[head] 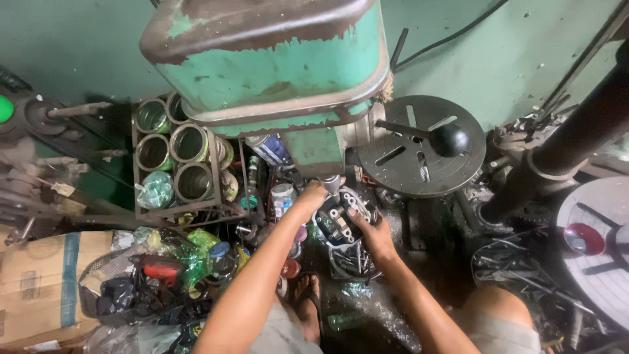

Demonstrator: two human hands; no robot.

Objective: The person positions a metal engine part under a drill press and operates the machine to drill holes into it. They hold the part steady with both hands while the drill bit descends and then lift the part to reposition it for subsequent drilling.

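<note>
Casting — a dark, round metal part with pale ribs and slots — sits right under the drill spindle, on a low table down among the clutter. Left hand is up at the spindle's tip, fingers curled close around the chuck end, thumb side against it; whether it is truly gripping or just steadying there I cannot tell, the fingers hide the contact. Right hand is on the casting's near edge, fingers spread and pressed over the rim, holding it flat and square below the bit — a loose part under a drill wants a firm palm on it, and that looks like the reason for the hold.

Overhead looms the drill head, green paint flaking to brown, leaning out so the spindle hangs straight over the work. To the right, a round slotted table with a black ball-ended lever across it, within easy reach of the right arm. Left of the machine a wire rack holds rows of open tins on their sides, mouths facing out so the contents show. Below that, a heap of green bottles, bags and a cardboard box. A sandalled foot is planted just beneath the work, the person crouched in close. Metal scraps and rods lie scattered at lower right.
</note>
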